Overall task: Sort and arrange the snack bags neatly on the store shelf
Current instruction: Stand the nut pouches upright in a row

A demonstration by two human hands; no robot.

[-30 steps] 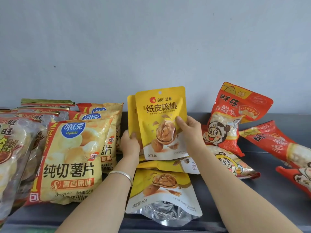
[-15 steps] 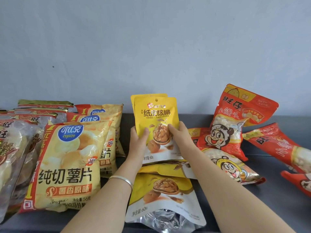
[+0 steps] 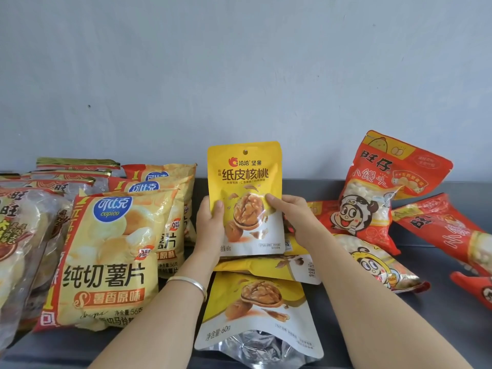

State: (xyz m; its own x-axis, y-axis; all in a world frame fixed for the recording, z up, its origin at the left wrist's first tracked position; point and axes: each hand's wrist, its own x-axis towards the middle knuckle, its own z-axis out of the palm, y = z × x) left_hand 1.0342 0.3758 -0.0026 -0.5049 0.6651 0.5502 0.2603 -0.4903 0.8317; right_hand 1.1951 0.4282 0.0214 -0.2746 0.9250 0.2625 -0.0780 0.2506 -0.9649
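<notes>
Nearest me, one walnut pouch point(image 3: 255, 302) is lying flat on the shelf point(image 3: 314, 190), silver base toward me. A second flat pouch point(image 3: 292, 267) is lying crosswise just behind it. Above those I am holding an upright walnut pouch point(image 3: 246, 182) face-on; whether its bottom edge is touching the crosswise one, I cannot tell. My left hand point(image 3: 210, 227) is gripping its left edge, thumb across the front. My right hand point(image 3: 295, 217) is gripping the right edge, thumb on the walnut picture.

Change: a second ago a rear pouch was sticking out leftward behind the front one. Now nothing is showing behind, so I am judging the pair squared up and ready to stand.

Potato chip bags point(image 3: 106, 251) are standing in a row to the left. Red bags point(image 3: 372, 198) are lying jumbled to the right, not yet sorted. Grey wall point(image 3: 239, 75) is closing off the back
</notes>
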